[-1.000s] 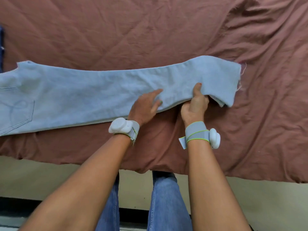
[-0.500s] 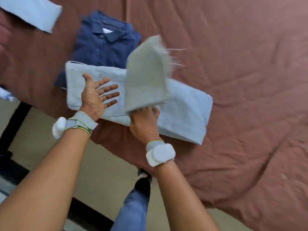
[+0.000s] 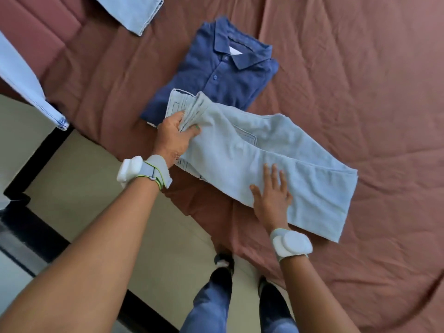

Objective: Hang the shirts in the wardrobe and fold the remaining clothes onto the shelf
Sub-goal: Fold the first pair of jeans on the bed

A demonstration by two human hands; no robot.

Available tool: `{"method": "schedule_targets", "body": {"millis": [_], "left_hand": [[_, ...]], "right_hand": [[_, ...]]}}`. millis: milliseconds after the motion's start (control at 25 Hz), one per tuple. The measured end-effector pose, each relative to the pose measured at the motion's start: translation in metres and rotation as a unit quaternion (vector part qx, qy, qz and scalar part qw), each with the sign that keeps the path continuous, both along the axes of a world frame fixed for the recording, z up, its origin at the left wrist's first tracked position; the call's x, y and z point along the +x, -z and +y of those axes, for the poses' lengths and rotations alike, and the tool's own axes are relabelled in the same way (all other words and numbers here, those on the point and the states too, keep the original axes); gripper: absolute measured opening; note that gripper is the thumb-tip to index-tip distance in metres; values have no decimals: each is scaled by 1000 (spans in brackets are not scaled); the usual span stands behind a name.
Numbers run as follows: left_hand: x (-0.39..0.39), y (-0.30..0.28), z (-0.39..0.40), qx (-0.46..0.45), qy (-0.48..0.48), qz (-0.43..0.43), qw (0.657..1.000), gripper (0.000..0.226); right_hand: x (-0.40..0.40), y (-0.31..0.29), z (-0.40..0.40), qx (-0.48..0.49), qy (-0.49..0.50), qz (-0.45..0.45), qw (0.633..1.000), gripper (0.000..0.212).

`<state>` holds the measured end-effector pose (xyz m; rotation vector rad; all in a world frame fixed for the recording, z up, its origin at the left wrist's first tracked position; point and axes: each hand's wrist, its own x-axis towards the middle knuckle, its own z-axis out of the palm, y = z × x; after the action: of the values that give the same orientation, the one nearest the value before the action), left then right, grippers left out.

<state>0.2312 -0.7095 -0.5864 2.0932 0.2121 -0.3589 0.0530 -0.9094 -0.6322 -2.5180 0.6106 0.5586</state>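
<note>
Folded light jeans (image 3: 276, 164) lay on the brown bedspread (image 3: 360, 80), overlapping the navy polo (image 3: 216, 73). Left hand (image 3: 174, 137) gripped the bunched end (probably squaring the fold); right hand (image 3: 272, 198) lay spread flat, pinning layers.

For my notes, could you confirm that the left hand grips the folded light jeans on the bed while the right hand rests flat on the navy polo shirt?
Not quite: in the head view the right hand rests flat on the folded light jeans, not on the navy polo shirt. The left hand does grip the jeans.
</note>
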Motion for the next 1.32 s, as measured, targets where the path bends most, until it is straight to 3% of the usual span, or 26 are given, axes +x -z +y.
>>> {"method": "schedule_targets", "body": {"millis": [120,240,360,640,760,840,920,1000,1080,1160,1240,1320], "left_hand": [[15,7,8,-31,-30,-12,999,22],[14,30,34,64,-43,59,995,26],[5,41,38,118,-42,71,990,30],[3,31,19,201,-48,19,978,33],[-5,28,6,231,-64,11,971,43],[-17,27,-10,335,-85,-33,938,56],[-38,30,-38,441,-17,-149,885,63],[-63,48,-73,412,188,-229,862,63],[-84,70,-90,396,365,-203,818,74],[-84,84,-90,393,410,-88,818,89],[-75,87,-90,402,411,6,819,97],[-68,80,-101,418,414,54,807,105]], "right_hand": [[-6,12,-35,-55,68,27,996,66],[-12,19,-79,-84,93,67,990,72],[-10,21,-115,-128,63,36,989,74],[14,23,-168,-246,-17,0,969,14],[21,15,-174,-248,66,3,967,16],[26,7,-156,-224,151,-11,963,33],[28,2,-117,-159,144,-54,975,46],[26,12,-70,-62,46,-104,992,50],[16,31,-45,-20,-116,-105,988,56],[2,52,-77,-52,-185,-51,980,60],[-31,58,-128,-103,-78,23,991,66],[-59,49,-163,-106,127,81,983,72]]}}
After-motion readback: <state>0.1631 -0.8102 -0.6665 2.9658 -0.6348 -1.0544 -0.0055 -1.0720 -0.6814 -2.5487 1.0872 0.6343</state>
